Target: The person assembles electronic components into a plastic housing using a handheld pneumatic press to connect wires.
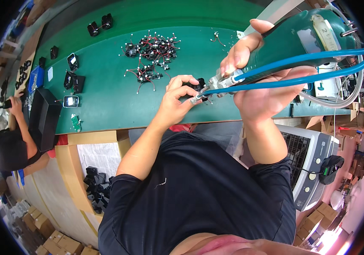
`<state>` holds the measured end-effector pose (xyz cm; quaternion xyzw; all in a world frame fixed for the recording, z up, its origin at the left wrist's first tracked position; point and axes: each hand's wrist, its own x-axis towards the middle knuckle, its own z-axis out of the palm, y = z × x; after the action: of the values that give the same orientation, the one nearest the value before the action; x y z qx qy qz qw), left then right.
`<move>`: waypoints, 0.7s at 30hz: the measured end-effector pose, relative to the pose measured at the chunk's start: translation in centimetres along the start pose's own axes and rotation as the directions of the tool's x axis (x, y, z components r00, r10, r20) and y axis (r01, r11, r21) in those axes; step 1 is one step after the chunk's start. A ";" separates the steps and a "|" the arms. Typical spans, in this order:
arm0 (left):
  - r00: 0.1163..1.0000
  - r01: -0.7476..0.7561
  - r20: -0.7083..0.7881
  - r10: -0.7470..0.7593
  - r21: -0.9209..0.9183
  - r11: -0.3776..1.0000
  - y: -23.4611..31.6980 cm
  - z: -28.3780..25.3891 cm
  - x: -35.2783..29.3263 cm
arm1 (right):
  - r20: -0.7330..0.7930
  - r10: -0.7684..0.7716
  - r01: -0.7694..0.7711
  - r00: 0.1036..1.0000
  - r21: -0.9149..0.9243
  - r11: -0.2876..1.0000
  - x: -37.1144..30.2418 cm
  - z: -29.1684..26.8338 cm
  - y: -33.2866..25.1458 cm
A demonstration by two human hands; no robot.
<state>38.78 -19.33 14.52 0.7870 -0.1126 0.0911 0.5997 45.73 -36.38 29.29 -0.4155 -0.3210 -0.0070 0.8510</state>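
My right hand (259, 98) is wrapped around a large dark green power screwdriver (275, 50), which lies tilted with its metal nose toward the left. Blue hoses (292, 80) run along the tool from that nose. My left hand (174, 101) is closed, thumb and fingers pinching a small black part (199, 85) at the tool's tip. The nose and fingers cover much of this part, so its exact kind is hidden. Beyond my left hand, a heap of small black parts with red wires and white connectors (156, 46) lies on the green worktop (105, 80).
Black housings (73, 81) and a green circuit board (75, 122) lie at the left, near a black bin (45, 119). A co-worker (16, 142) sits beyond it. Below the table edge, a cardboard box (69, 165) holds black parts. A grey-white appliance (307, 165) stands at right.
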 end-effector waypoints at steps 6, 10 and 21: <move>0.999 0.040 0.002 -0.040 -0.158 0.987 -0.5 0.1 -0.1 | -0.030 0.036 -0.034 0.999 0.037 0.999 0.3 0.7 -0.5; 1.000 0.016 0.000 -0.016 -0.168 0.986 -0.4 0.0 0.1 | -0.023 0.008 -0.007 1.000 0.044 0.999 0.4 0.7 -0.3; 0.998 0.039 0.055 -0.029 -0.180 0.983 -0.3 -0.2 0.1 | -0.068 0.031 -0.028 0.997 0.039 0.999 0.3 0.9 -0.4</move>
<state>38.96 -19.11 14.36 0.7333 -0.1224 0.0498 0.6670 45.34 -35.89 30.15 -0.4035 -0.2856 -0.0026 0.8693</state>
